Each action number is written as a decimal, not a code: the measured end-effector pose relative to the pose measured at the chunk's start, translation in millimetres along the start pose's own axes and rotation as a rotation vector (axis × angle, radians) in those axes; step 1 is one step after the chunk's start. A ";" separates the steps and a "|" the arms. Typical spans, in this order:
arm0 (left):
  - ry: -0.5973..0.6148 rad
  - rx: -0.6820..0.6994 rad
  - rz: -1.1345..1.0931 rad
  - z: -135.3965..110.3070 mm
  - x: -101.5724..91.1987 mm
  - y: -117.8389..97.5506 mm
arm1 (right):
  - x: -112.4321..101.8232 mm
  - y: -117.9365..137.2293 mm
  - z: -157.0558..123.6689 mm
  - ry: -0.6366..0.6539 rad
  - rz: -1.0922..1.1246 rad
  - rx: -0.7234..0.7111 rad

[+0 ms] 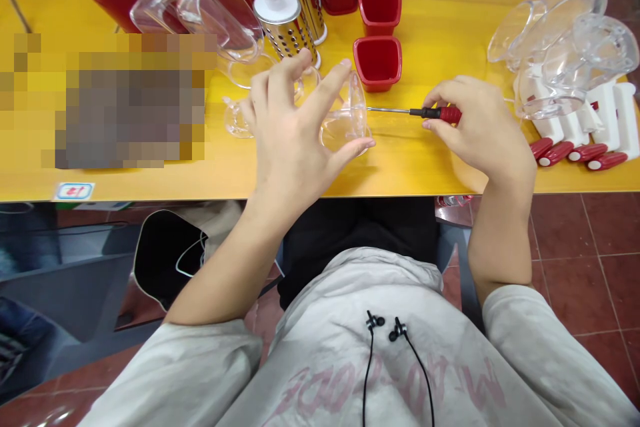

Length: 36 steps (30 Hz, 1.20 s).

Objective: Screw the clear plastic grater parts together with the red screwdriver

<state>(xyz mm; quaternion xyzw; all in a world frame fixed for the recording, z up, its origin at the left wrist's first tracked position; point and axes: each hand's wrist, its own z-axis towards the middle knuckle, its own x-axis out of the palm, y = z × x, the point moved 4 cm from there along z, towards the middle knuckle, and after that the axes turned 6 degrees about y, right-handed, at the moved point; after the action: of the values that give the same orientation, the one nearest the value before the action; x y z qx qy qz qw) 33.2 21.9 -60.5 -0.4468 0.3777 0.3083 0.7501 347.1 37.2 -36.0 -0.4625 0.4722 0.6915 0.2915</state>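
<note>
My left hand (293, 127), fingers spread, grips a clear plastic cup-shaped part (345, 121); right hand (477, 127) pinches a red-and-black-handled steel screwdriver (440, 114), tip just beside it.

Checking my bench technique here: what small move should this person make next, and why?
I'd probably firm up the left hand's hold first, closing the fingers around the clear plastic piece. It seems only lightly held at the fingertips, while the right hand already points the tip of the red-handled screwdriver at its edge, so it could slip under pressure.
</note>
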 end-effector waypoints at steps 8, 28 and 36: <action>0.000 0.000 0.009 0.5 -0.6 -1.5 | -1.1 0.0 0.6 0.007 0.036 0.022; -0.021 0.005 -0.010 -0.6 -1.2 -1.8 | -0.8 1.1 2.0 -0.017 0.051 0.036; -0.038 0.018 0.017 -0.9 -1.4 -0.8 | -1.0 0.5 2.0 -0.018 0.073 0.044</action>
<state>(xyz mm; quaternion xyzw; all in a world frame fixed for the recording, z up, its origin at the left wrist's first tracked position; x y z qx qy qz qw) 32.8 20.6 -59.3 -0.4311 0.3700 0.3197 0.7583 346.4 38.9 -34.7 -0.4320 0.5013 0.6953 0.2804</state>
